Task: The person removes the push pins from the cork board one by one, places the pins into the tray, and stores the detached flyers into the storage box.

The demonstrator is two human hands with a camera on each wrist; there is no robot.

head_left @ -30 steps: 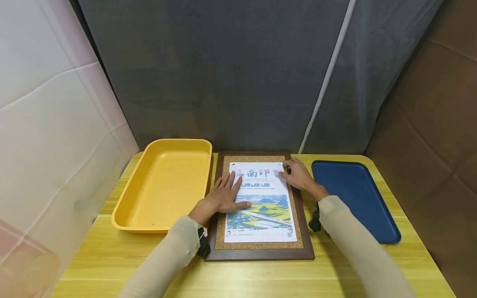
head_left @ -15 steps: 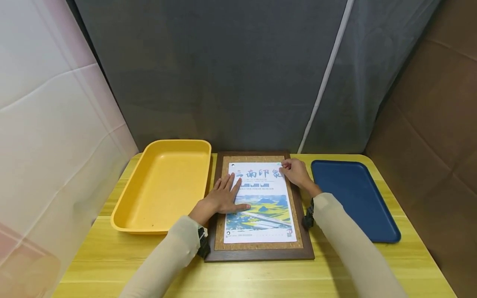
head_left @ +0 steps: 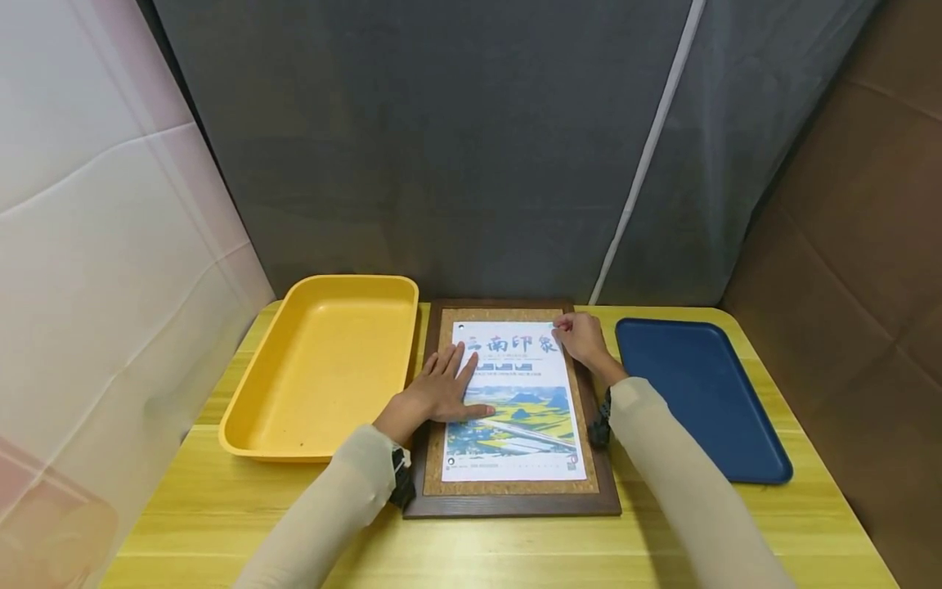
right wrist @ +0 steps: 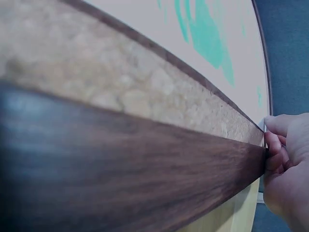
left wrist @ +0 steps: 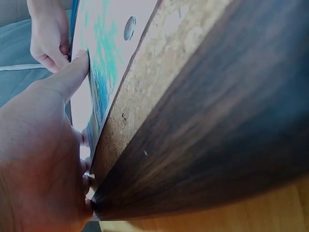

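Observation:
A printed poster (head_left: pixel 518 401) with blue characters and a yellow-blue landscape lies on a cork board (head_left: pixel 508 487) framed in dark wood (head_left: pixel 508 504). Silver round tacks sit at its left corners, one at the bottom (left wrist: pixel 129 28) and one at the top (head_left: pixel 461 326). My left hand (head_left: pixel 440 386) rests spread on the poster's left side, thumb over the landscape. At the top right corner my right hand (head_left: pixel 585 337) has curled fingers, with thumb and fingertips (right wrist: pixel 271 124) pinching right at the poster's edge; I cannot tell whether a tack is between them.
A deep yellow tray (head_left: pixel 324 376) stands left of the board. On the right lies a flat blue tray (head_left: pixel 699 393), close to my right forearm. A grey curtain (head_left: pixel 441 147) hangs behind the wooden table (head_left: pixel 508 556), with sheets on both sides.
The right fingers have drawn in at the poster's top right corner, and the right wrist has shifted a little left. The poster's last character looks flatter than half a second ago. The left hand stays put.

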